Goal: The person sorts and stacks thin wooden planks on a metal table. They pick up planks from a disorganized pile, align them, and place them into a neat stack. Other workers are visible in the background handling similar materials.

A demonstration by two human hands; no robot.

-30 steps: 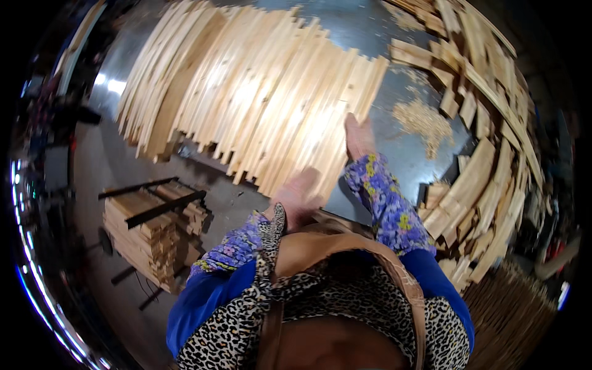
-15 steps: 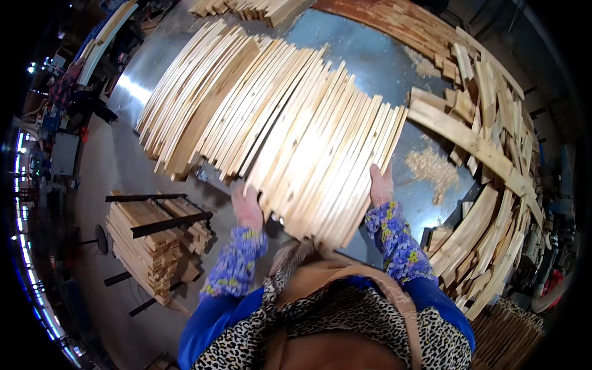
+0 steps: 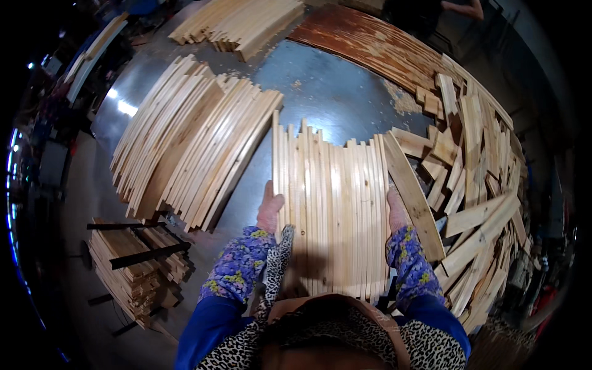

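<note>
Between my two hands stands a row of pale wooden strips [image 3: 333, 203], packed side by side with their near ends close to my body. My left hand [image 3: 269, 209] presses on the row's left side, and its fingers are partly hidden. Against the right side is my right hand [image 3: 396, 209], its fingers also partly out of sight. To the left, apart from the held row, a second row of wooden strips [image 3: 185, 142] rests on the metal table [image 3: 320, 74]. A loose plank [image 3: 416, 197] lies at an angle just right of my right hand.
A jumbled heap of offcuts [image 3: 478, 160] fills the right side. Far back are another strip stack [image 3: 246, 24] and a worn reddish-brown board [image 3: 370, 43]. Stacked boards [image 3: 126, 265] sit in a dark-barred rack at lower left. Another person's arm [image 3: 465, 8] shows at the top right.
My hands have shifted the held strips rightward and away from the left row, opening a gap between them. The held row has turned straighter toward me. The view has shifted too.
</note>
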